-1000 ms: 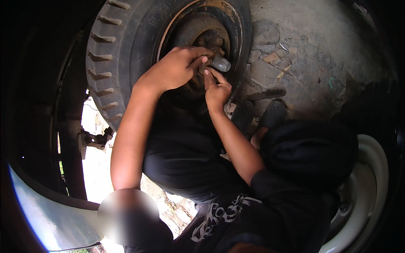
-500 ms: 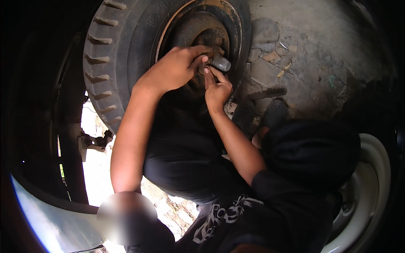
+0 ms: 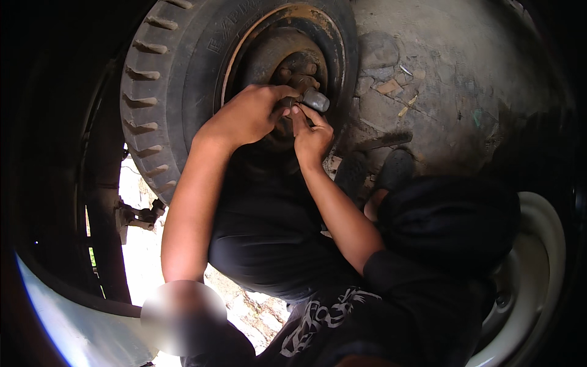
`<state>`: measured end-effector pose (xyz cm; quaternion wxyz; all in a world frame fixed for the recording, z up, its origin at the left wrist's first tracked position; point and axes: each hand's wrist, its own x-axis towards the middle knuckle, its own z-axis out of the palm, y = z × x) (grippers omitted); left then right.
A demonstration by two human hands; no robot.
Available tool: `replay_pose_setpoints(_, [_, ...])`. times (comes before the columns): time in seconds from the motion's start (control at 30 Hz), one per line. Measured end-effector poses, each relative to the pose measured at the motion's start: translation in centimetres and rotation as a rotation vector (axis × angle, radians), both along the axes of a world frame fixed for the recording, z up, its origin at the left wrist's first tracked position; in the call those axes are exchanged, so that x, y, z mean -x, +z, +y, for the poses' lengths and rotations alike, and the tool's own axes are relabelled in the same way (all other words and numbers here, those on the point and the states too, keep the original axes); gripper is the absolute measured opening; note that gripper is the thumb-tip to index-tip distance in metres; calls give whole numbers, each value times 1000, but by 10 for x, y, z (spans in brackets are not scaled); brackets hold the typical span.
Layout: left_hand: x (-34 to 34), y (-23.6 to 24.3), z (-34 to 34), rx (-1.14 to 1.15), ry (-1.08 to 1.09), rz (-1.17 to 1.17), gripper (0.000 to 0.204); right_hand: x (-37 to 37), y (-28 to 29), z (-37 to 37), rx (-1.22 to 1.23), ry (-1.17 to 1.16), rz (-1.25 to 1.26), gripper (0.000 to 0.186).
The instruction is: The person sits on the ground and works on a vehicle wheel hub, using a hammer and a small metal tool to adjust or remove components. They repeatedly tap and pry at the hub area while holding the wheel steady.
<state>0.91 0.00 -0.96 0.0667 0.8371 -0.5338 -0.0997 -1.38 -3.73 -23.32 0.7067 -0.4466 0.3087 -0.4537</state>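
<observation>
A large black tyre (image 3: pixel 202 79) with chunky tread stands before me, around a rusty wheel rim (image 3: pixel 232 67). At its hub, a rounded grey metal cap (image 3: pixel 317 100) sticks out toward the right. My left hand (image 3: pixel 244 119) reaches in from the left, its index finger and thumb bent together just left of the cap. Right below the cap, my right hand (image 3: pixel 313 139) has thumb and fingers pinched, the tips meeting those of the left. Whatever small part lies between the fingertips is hidden. Rusty wheel studs (image 3: pixel 309 68) show above my left hand.
Cracked concrete floor (image 3: pixel 452 92) with broken chips lies to the right. A dark flat bar (image 3: pixel 383 141) rests near my shoes (image 3: pixel 394 168). A pale wheel rim (image 3: pixel 547 244) stands at lower right, and a metal bracket (image 3: pixel 139 215) is beside the tyre at left.
My left hand has slid down from the upper studs, uncovering more of them, and its index finger now sits beside the cap. The right hand stays pinched below the cap. The view has shifted slightly.
</observation>
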Motion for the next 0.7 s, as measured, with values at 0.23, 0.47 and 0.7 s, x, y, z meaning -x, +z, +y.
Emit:
replay_pose_setpoints(0.23, [0,1,-2,-34,-4,-18,36,12,2,-1,62,13,84,19])
replay_pose_setpoints(0.47, [-1,0,1,-59,18,23,33,11,-11,7,178,3,90,20])
replay_pose_setpoints(0.7, [-4,-1,3,-28,-7,48,32,6,-7,3,249,-88,42,19])
